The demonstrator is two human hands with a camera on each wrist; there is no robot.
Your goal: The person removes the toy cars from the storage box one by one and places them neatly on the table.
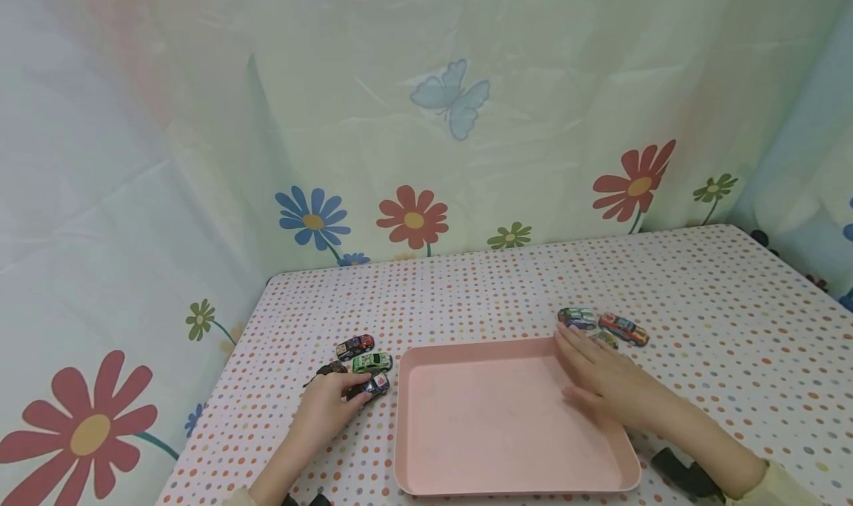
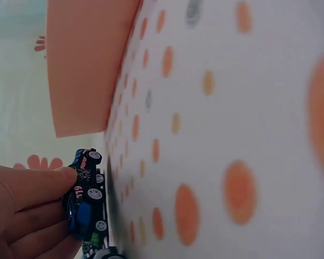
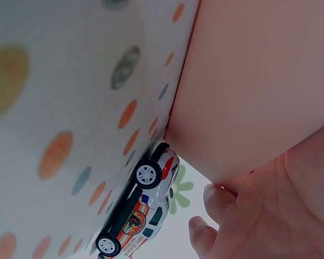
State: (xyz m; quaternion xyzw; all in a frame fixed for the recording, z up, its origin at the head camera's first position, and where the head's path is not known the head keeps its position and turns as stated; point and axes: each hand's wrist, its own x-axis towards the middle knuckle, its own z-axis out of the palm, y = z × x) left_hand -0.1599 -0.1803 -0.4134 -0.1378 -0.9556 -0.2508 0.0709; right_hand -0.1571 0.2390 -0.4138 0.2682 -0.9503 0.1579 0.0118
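Note:
My left hand [image 1: 326, 404] pinches a dark blue toy car [image 1: 377, 384] just left of the pink tray [image 1: 516, 489]. In the left wrist view the thumb lies against that car's side, and its wheels face the dotted tabletop. A light green toy car [image 1: 372, 362], a dark red one [image 1: 355, 347] and a mostly hidden black one [image 1: 331, 368] sit close around it. My right hand [image 1: 609, 384], fingers extended, lies over the tray's far right corner. Past its fingertips are a green toy car [image 1: 576, 317], a red-orange one [image 1: 623, 329] and a partly covered yellow-green one [image 1: 606, 338].
The polka-dot tabletop [image 1: 733, 306] runs back to a flower-printed curtain [image 1: 533, 135]. Nothing lies inside the tray. A black object [image 1: 683, 470] is beneath the right forearm. In the right wrist view, a white and orange toy car [image 3: 143, 205] stands beyond the tray wall.

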